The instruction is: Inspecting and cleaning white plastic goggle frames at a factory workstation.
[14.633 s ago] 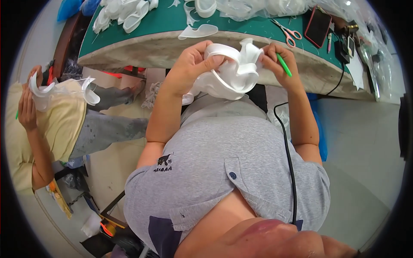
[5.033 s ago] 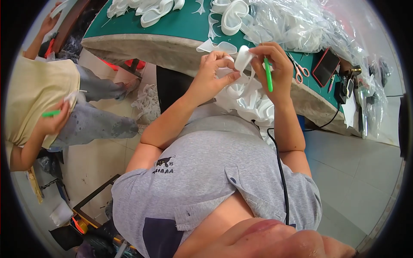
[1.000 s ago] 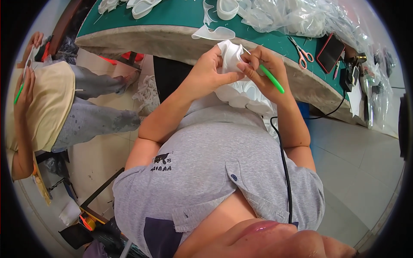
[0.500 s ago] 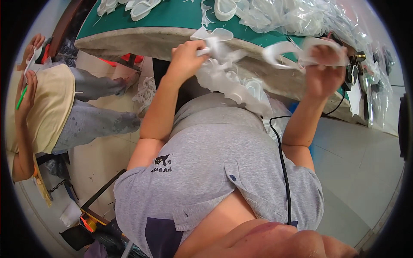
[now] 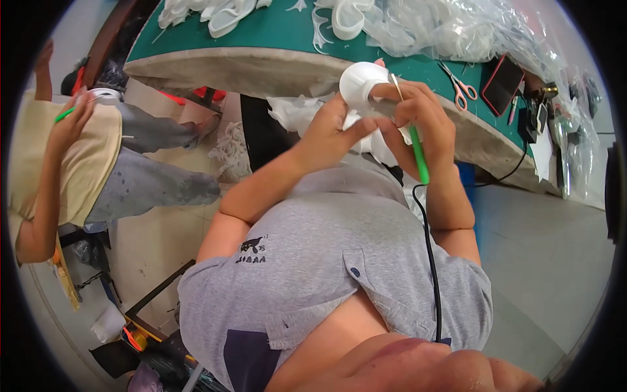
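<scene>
In front of my belly, just off the table's near edge, my left hand grips a white, smooth, curved moulded piece. My right hand is close beside it, fingers curled round a green-handled tool. A thin metal shaft shows above the fingers, near the right side of the white piece. Its tip is too small to make out. Below the hands, more white pieces and scraps lie over my lap, partly hidden by my left hand.
On the green table lie white pieces, clear plastic bags, scissors with pinkish handles and a phone. A black cable crosses my shirt. At left, another person holds a green tool; white scraps lie on the floor.
My hands have come together from apart. The white piece from my right side is now between them, and the green-handled tool shows in my right hand. Scissors and phone are uncovered.
</scene>
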Demonstrator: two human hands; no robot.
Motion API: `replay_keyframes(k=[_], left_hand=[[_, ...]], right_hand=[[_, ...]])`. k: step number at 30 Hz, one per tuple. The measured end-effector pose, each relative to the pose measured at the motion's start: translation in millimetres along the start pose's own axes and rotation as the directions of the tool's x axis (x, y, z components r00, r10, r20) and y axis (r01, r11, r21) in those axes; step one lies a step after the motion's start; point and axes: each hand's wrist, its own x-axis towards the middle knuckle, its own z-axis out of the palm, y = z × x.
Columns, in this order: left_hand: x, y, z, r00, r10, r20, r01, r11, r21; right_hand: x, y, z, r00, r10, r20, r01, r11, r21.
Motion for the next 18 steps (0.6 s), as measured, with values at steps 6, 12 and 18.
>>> replay_keyframes(k=[6, 12, 18], left_hand=[[5, -1, -3, 0.986, -0.163, 0.021, 0.136, 0.742, -0.656], [13, 9, -13, 0.986, -0.13, 0.1, 0.127, 0.219, -0.967], [17, 8, -25, 0.981, -0.169, 0.092, 0.08, -0.079, -0.994]], right_hand=[[-18, 6, -5, 0.94, 0.252, -0.228, -0.215, 0.961, 0.175], [-54, 59, 8, 0.68, 0.629, 0.377, -0.563, 0.119, 0.818], [-45, 30, 2, 0.754, 0.552, 0.356, -0.474, 0.083, 0.876]])
